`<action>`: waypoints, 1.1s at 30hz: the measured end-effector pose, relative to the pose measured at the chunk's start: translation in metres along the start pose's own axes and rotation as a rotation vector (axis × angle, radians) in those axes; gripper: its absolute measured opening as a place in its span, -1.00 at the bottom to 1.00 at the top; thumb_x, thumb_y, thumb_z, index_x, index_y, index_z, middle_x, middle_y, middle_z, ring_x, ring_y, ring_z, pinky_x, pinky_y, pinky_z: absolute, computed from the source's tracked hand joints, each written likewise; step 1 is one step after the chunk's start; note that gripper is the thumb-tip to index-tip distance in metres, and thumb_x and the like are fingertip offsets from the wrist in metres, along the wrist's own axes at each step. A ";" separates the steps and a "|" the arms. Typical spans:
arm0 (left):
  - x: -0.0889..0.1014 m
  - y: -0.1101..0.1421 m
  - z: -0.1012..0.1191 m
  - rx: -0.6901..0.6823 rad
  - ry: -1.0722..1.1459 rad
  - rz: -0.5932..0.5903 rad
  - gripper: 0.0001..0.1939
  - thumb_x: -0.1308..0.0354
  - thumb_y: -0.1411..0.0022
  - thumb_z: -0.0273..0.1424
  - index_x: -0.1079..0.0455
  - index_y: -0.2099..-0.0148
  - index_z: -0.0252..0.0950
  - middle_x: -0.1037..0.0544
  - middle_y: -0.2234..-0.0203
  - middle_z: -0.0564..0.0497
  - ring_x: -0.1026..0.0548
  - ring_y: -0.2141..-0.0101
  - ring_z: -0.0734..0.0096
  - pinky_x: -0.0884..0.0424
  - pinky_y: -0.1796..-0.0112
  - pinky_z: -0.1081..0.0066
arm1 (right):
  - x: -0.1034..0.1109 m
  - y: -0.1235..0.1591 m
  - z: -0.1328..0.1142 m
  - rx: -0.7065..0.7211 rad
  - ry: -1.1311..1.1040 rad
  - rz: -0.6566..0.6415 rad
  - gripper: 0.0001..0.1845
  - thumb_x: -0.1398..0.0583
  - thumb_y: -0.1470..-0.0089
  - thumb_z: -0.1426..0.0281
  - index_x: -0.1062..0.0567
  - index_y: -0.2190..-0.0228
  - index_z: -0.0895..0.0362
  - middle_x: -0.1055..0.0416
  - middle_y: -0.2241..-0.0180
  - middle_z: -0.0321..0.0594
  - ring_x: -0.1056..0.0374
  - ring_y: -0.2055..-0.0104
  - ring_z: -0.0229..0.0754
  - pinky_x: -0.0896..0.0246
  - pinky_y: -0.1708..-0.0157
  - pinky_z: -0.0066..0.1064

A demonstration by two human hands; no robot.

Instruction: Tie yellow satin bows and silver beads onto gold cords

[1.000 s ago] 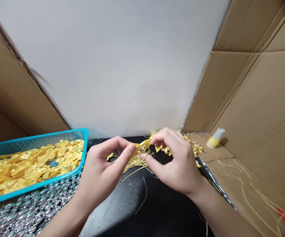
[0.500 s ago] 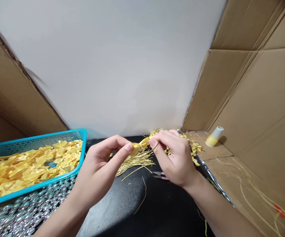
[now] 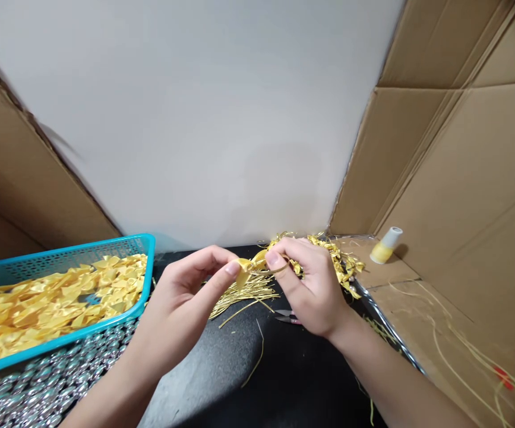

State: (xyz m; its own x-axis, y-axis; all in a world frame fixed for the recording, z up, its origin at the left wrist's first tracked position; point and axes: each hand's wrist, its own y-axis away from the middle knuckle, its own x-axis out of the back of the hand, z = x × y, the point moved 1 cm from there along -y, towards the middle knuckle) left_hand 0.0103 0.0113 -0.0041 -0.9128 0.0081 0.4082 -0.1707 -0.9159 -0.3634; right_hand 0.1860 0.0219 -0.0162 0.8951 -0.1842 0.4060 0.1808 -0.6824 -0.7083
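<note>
My left hand (image 3: 181, 303) pinches a small yellow ribbon bow (image 3: 246, 267) between thumb and forefinger, above the black table top (image 3: 284, 380). My right hand (image 3: 310, 285) is closed in a pinch on a thin gold wire (image 3: 275, 271) that runs across the bow's middle. Just beneath the two hands lies a bundle of loose gold wires (image 3: 243, 294). Behind my right hand sits a heap of finished gold-tied bows (image 3: 341, 261).
A blue mesh basket (image 3: 148, 279) full of yellow ribbon bows stands at the left, with silver beads (image 3: 47, 386) in front of it. Small snips (image 3: 288, 316) lie under my right hand. Cardboard walls stand on both sides; a yellow thread spool (image 3: 385, 246) rests at the right.
My right hand has drawn in and turned, baring the snips below it. Its fingers have shifted from over the bow to a pinch on the gold wire. My left hand has held still.
</note>
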 end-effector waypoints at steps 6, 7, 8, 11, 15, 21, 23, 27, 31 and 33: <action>-0.005 0.006 0.000 -0.155 -0.222 0.067 -0.89 -0.19 -0.15 -0.31 -0.36 0.33 -0.22 -0.45 0.48 0.09 -0.39 0.42 0.42 -0.33 0.38 0.44 | -0.004 0.001 -0.003 -0.009 -0.049 -0.011 -0.74 -0.07 -0.22 0.42 -0.37 0.52 0.14 -0.38 0.54 -0.40 -0.27 0.47 -0.35 -0.05 0.35 -0.39; -0.007 0.007 0.001 -0.185 -0.270 0.097 -0.87 -0.22 -0.12 -0.31 -0.34 0.34 -0.22 -0.44 0.49 0.10 -0.38 0.43 0.42 -0.32 0.38 0.43 | -0.005 0.002 -0.003 -0.009 -0.049 -0.013 -0.74 -0.07 -0.22 0.43 -0.37 0.51 0.14 -0.38 0.53 -0.39 -0.27 0.46 -0.35 -0.05 0.34 -0.39; -0.010 0.008 0.001 -0.209 -0.316 0.128 -0.84 -0.24 -0.10 -0.30 -0.33 0.35 -0.22 -0.44 0.50 0.10 -0.37 0.45 0.43 -0.32 0.39 0.43 | -0.005 0.002 -0.003 -0.009 -0.048 -0.014 -0.74 -0.07 -0.22 0.44 -0.37 0.52 0.14 -0.38 0.53 -0.39 -0.28 0.46 -0.35 -0.06 0.34 -0.39; -0.016 0.009 0.002 -0.254 -0.395 0.191 -0.83 -0.23 -0.13 -0.29 -0.32 0.34 -0.22 -0.46 0.49 0.10 -0.38 0.47 0.44 -0.31 0.41 0.43 | -0.006 0.002 -0.003 -0.007 -0.041 -0.027 -0.73 -0.06 -0.22 0.43 -0.37 0.52 0.14 -0.37 0.53 -0.37 -0.27 0.46 -0.33 -0.06 0.34 -0.37; -0.018 0.009 0.000 -0.249 -0.364 0.234 -0.88 -0.08 -0.28 -0.36 -0.34 0.34 -0.23 -0.48 0.51 0.10 -0.40 0.50 0.46 -0.29 0.43 0.45 | -0.005 0.002 -0.003 -0.008 -0.014 -0.011 -0.73 -0.06 -0.22 0.43 -0.35 0.53 0.13 -0.32 0.56 -0.38 -0.24 0.49 -0.32 -0.05 0.36 -0.37; -0.015 0.009 -0.001 -0.196 -0.303 0.262 -0.88 -0.09 -0.28 -0.38 -0.37 0.34 -0.22 -0.51 0.49 0.11 -0.43 0.47 0.46 -0.28 0.41 0.45 | 0.000 0.000 -0.001 0.007 0.078 0.071 -0.74 -0.07 -0.18 0.46 -0.36 0.55 0.14 -0.34 0.57 -0.35 -0.23 0.50 -0.31 -0.05 0.38 -0.37; -0.014 0.008 -0.002 -0.176 -0.282 0.252 -0.86 -0.08 -0.28 -0.37 -0.37 0.36 -0.23 -0.51 0.50 0.11 -0.42 0.48 0.46 -0.28 0.41 0.45 | 0.002 -0.001 -0.001 0.020 0.104 0.088 -0.74 -0.07 -0.17 0.46 -0.36 0.55 0.14 -0.36 0.57 -0.34 -0.24 0.49 -0.30 -0.06 0.38 -0.36; -0.014 0.007 -0.002 -0.113 -0.195 0.200 -0.82 -0.08 -0.28 -0.33 -0.38 0.37 -0.24 -0.48 0.54 0.11 -0.39 0.51 0.47 -0.27 0.44 0.46 | 0.002 -0.002 -0.001 0.013 0.111 0.098 -0.74 -0.08 -0.16 0.46 -0.37 0.56 0.13 -0.37 0.58 -0.34 -0.24 0.50 -0.30 -0.06 0.39 -0.35; -0.013 0.005 -0.001 -0.014 -0.096 0.122 -0.80 -0.10 -0.25 -0.28 -0.37 0.41 -0.25 -0.42 0.58 0.11 -0.36 0.50 0.46 -0.25 0.48 0.48 | 0.001 0.000 -0.001 -0.035 0.041 0.043 -0.77 -0.10 -0.15 0.44 -0.40 0.54 0.13 -0.35 0.59 -0.37 -0.24 0.51 -0.31 -0.08 0.38 -0.36; -0.013 0.004 0.000 0.025 -0.055 0.090 -0.78 -0.11 -0.24 -0.26 -0.37 0.42 -0.25 -0.40 0.59 0.12 -0.33 0.52 0.48 -0.23 0.50 0.49 | 0.000 0.000 0.000 -0.080 -0.015 0.007 -0.75 -0.10 -0.16 0.39 -0.40 0.55 0.13 -0.33 0.59 -0.37 -0.22 0.52 -0.32 -0.08 0.41 -0.38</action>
State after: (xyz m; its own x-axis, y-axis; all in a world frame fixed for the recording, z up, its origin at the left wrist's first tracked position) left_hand 0.0212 0.0073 -0.0113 -0.9022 -0.0960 0.4205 -0.0791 -0.9216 -0.3800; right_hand 0.1864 0.0218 -0.0161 0.9024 -0.1794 0.3919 0.1414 -0.7356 -0.6625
